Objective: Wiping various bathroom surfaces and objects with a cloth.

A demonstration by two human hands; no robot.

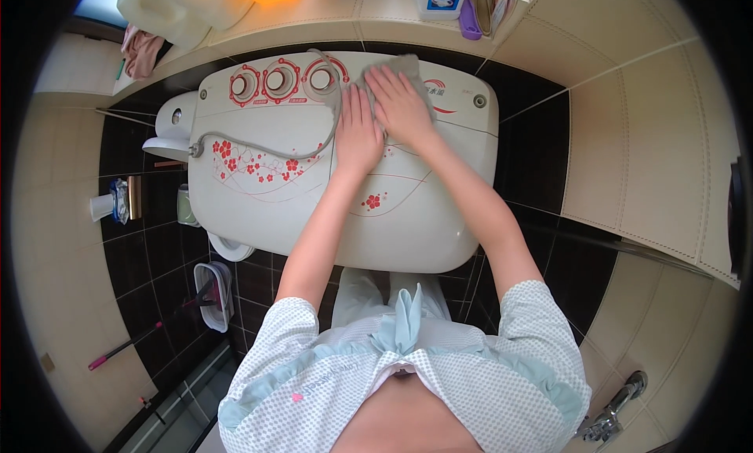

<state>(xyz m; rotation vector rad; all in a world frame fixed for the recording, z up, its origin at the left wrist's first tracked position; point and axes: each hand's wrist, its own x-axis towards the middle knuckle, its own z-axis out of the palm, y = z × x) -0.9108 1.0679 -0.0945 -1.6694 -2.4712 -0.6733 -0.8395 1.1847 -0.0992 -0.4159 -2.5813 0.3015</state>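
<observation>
A white twin-tub washing machine (406, 241) with red flower prints stands before me, its three round knobs along the far left edge. On its control panel lies a grey cloth (406, 65). My right hand (402, 105) presses flat on the cloth with its fingers slightly spread. Beside it, my left hand (357, 126) rests with its fingers together, over the cloth's left part and the lid. The machine's grey power cord (259, 150) curves across the left lid and passes close by my left fingers; its plug (195, 150) is at the left edge.
A tiled ledge (329, 26) behind the machine holds a white bottle (441, 0), a purple-handled brush (469, 20) and plastic jugs. At left are a toilet (176, 120), a mop bucket (213, 297) and a pink-and-black pole (126, 346). A chrome tap (612, 412) is at lower right.
</observation>
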